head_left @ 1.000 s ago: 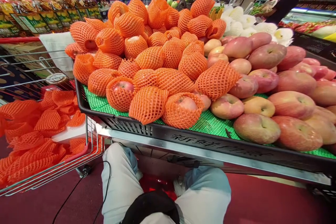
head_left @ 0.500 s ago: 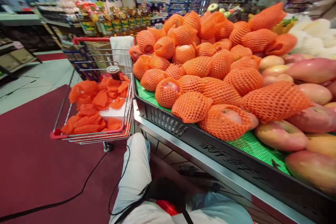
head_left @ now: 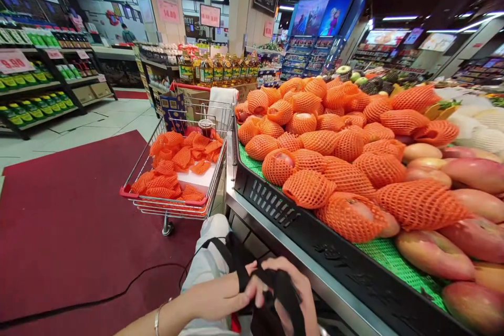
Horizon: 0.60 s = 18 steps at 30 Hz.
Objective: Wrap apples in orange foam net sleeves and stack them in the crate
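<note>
The wire cart (head_left: 173, 212) stood forward and to the left of the left hand, well apart from it, with loose orange foam nets (head_left: 163, 169) inside. A black cable (head_left: 136, 279) lay on the floor to the left of the same hand. The left hand (head_left: 230, 294), with a bracelet (head_left: 157, 320) at the wrist, reached in from the lower left; its fingers were bent, but blur and overlap prevented telling whether they gripped. The black strap (head_left: 290, 299) was located at both hands, above the lap. One length crossed the left hand from the knee side; the other formed a loop to the right of the left fingers, its long axis slanting down and toward the body. The right hand (head_left: 302, 275) was nearer to this loop, its fingers curled around the strap. The two hands were close together; contact between them could not be confirmed. The black crate (head_left: 346, 261) stood forward and to the right of the right hand, bearing net-wrapped fruit (head_left: 309, 189) and bare mangoes (head_left: 433, 254).
</note>
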Tool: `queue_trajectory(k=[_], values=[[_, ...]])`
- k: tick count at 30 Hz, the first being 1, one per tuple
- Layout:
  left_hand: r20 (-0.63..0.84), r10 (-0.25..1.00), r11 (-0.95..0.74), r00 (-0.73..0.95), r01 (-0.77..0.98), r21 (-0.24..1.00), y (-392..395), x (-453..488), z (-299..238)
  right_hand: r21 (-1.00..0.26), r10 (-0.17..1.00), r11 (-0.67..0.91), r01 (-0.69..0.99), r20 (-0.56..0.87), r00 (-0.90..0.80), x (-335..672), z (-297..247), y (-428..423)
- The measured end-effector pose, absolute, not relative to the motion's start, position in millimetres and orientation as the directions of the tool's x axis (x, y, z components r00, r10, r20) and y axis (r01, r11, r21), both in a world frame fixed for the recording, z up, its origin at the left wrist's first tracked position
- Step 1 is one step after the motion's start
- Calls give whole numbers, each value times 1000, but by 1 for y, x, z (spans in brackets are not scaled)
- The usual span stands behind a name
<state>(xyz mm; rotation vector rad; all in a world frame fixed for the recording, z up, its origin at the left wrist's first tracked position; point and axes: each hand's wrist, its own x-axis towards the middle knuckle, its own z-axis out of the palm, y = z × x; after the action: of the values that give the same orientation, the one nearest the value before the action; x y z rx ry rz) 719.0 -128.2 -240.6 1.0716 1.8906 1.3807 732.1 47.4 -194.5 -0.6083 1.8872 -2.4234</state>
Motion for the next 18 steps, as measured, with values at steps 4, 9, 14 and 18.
queue_trajectory(k=[4, 9, 14, 18], values=[[43, 577, 52, -816, 89, 995, -146, 698, -217, -858, -251, -337, -389, 480, -841, 704, -124, 24], [88, -113, -223, -990, 112, 968, -179, 634, -151, -925, -327, -173, -337, 377, -867, 706, -127, 36], [389, -212, -194, -897, 429, 883, -212, 566, -84, -983, -105, 81, -164, 155, -982, 745, -225, 88], [374, -277, -132, -885, 420, 898, -240, 525, -74, -994, 179, 62, 88, -76, -981, 805, -270, 111]])
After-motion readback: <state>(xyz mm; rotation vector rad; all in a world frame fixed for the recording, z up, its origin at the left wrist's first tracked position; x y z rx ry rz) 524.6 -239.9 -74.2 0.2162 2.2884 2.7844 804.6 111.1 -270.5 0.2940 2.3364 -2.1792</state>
